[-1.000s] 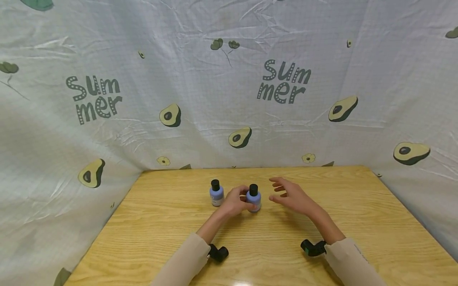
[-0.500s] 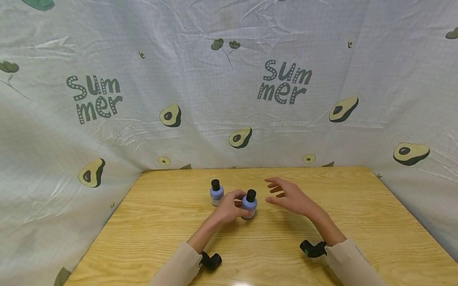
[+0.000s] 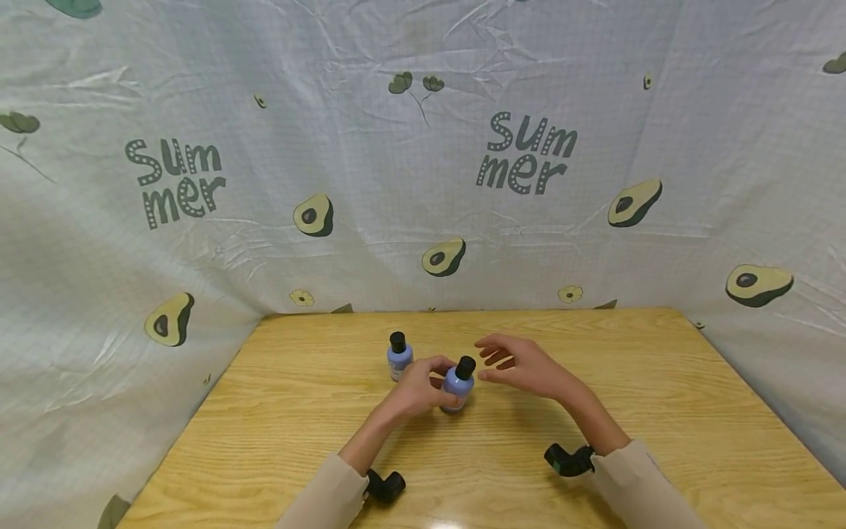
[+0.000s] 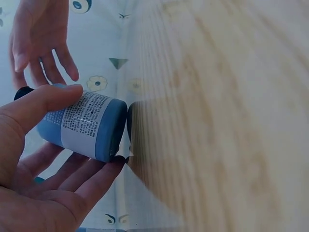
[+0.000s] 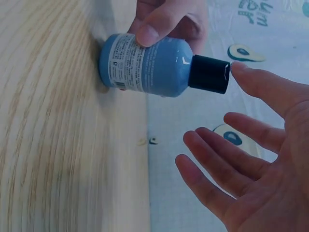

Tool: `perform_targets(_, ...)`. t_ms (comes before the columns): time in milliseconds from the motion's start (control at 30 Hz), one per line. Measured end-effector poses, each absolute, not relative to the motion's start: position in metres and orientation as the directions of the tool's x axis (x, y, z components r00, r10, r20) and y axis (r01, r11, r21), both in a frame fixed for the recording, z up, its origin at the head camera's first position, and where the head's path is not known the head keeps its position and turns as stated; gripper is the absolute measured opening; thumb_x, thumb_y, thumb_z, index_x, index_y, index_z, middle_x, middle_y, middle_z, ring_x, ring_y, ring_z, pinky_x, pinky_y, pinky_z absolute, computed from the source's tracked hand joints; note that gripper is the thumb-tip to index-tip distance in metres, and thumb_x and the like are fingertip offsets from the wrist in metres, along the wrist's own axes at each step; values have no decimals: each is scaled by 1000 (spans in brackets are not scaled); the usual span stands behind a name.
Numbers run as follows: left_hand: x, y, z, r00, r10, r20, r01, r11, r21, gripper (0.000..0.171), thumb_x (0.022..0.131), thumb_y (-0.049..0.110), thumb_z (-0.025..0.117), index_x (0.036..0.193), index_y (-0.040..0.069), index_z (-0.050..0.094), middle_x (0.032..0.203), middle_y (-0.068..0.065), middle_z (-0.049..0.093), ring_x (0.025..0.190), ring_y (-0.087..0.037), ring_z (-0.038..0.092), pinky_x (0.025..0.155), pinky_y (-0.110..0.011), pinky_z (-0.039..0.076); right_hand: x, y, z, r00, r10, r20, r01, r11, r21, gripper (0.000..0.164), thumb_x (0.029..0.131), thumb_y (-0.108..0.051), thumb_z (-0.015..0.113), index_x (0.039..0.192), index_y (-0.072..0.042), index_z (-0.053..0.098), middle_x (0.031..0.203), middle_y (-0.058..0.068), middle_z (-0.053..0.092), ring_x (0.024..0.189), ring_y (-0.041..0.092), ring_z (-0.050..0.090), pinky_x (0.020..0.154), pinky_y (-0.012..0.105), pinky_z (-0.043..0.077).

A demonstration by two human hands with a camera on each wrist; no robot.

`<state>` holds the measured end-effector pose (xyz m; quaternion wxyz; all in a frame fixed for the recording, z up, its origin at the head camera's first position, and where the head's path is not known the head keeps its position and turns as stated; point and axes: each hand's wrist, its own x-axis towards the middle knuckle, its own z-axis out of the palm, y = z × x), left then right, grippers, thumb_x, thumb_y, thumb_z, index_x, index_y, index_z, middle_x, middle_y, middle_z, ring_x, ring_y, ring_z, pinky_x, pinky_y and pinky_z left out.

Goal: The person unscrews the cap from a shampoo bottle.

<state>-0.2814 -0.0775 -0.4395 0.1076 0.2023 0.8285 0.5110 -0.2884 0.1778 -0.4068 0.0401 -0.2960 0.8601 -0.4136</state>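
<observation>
A blue bottle with a black cap (image 3: 457,386) leans a little to the right in my left hand (image 3: 418,389). Thumb and fingers grip its body from the left, and the left wrist view shows the bottle's (image 4: 82,121) printed white label and its base close over the tabletop. To the right of the cap (image 5: 209,74) is my right hand (image 3: 525,365), fingers spread and bent loosely, holding nothing. In the right wrist view its thumb tip appears close beside the cap; whether they touch I cannot tell. A second blue bottle (image 3: 399,358) stands upright behind my left hand.
The wooden table (image 3: 297,411) reaches out on both sides of my hands. A pale curtain (image 3: 370,147) printed with avocados and lettering hangs behind it. Black wrist cameras (image 3: 385,488) sit under both forearms.
My left hand has drawn the gripped bottle left and nearer to me, and the bottle now tilts right. My right hand has moved left toward the cap. The second bottle stays put.
</observation>
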Motion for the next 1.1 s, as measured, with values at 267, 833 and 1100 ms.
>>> perform_targets(267,-278,-82,-437,-886,464,21,247,432,868,48,81,14,87,126,12,69,124,-9,70,110,-29,70,95,-46,58,-287,172,-409,-803,-561,200,-499,451,-740,49,97,-29,75,138,-7,61,128,20,68,115,31,70,96,44,59)
perform_targets(833,-277,-80,-434,-858,512,23,301,467,832,52,79,18,89,124,10,64,130,-11,67,118,-34,68,97,-47,58,-281,167,-420,-833,-501,233,-457,387,-801,43,96,-24,76,131,0,66,122,15,71,106,23,70,92,34,59)
perform_targets(1100,-275,-81,-437,-857,515,29,318,484,815,57,79,22,90,127,9,62,128,-13,67,117,-33,67,98,-49,56,-281,166,-429,-850,-468,243,-427,340,-838,41,95,-21,77,127,2,68,121,15,71,101,15,69,89,24,57)
